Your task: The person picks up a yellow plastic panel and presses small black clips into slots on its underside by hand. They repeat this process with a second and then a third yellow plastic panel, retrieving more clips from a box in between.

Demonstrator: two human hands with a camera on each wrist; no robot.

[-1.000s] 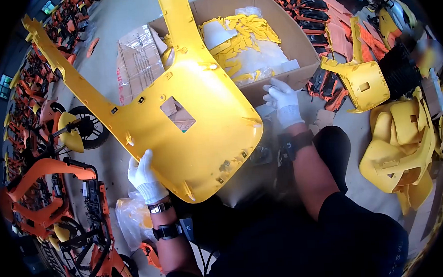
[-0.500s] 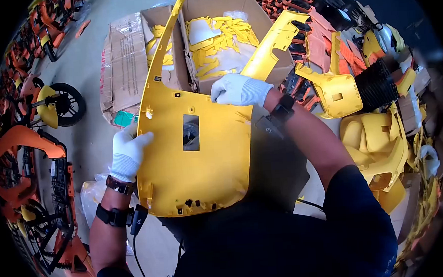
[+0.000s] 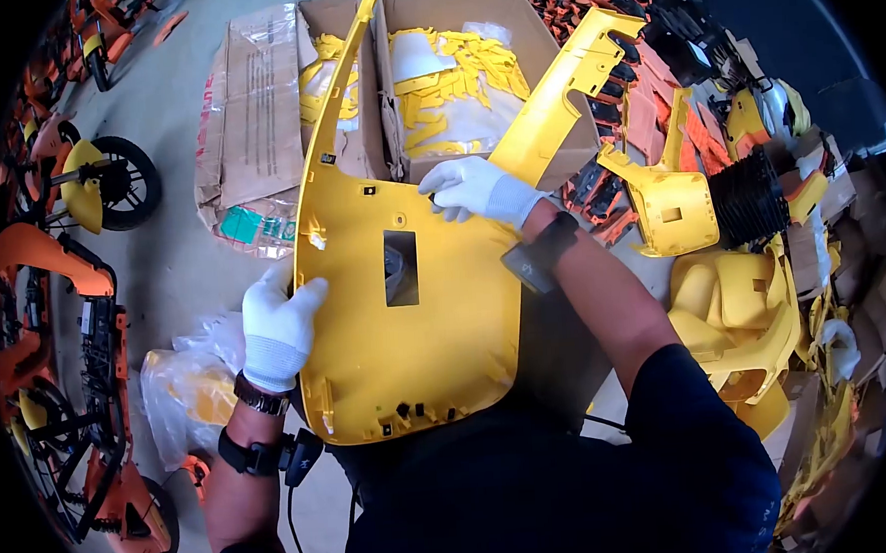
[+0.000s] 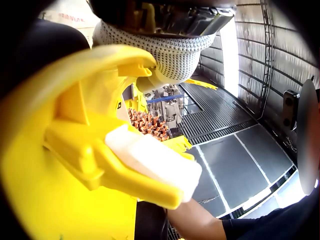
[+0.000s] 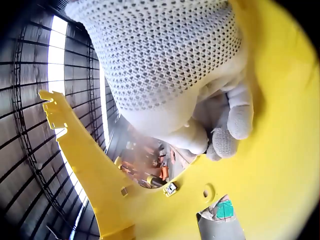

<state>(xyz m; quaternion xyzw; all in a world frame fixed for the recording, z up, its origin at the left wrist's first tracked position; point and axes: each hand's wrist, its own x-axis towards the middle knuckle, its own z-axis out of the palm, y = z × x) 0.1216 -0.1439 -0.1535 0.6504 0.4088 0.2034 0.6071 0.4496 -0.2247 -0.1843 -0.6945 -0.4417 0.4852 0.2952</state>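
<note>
A large yellow panel [image 3: 455, 316] with a rectangular opening and two long arms stands in front of the body, its ribbed side facing up. My gloved left hand [image 3: 280, 325] grips its left edge, thumb on the near face. At the top edge between the arms, my gloved right hand [image 3: 479, 189] has curled fingers pinching the rim; whether a small part is between them is hidden. A dark clip [image 3: 369, 190] sits left of that hand. The right wrist view shows the right hand's glove [image 5: 165, 65] and a metal clip [image 5: 170, 189] on the rim.
Open cardboard boxes [image 3: 568, 140] of small yellow parts stand beyond the panel. Another yellow panel [image 3: 672, 214] and stacked yellow covers [image 3: 730, 302] lie at the right. Orange frames [image 3: 46, 259] and a wheel [image 3: 128, 183] are at the left, near a plastic bag [image 3: 173, 391].
The panel has turned more upright before the body. My right hand has moved from beside the box to the panel's top edge, while my left hand has kept its grip.
</note>
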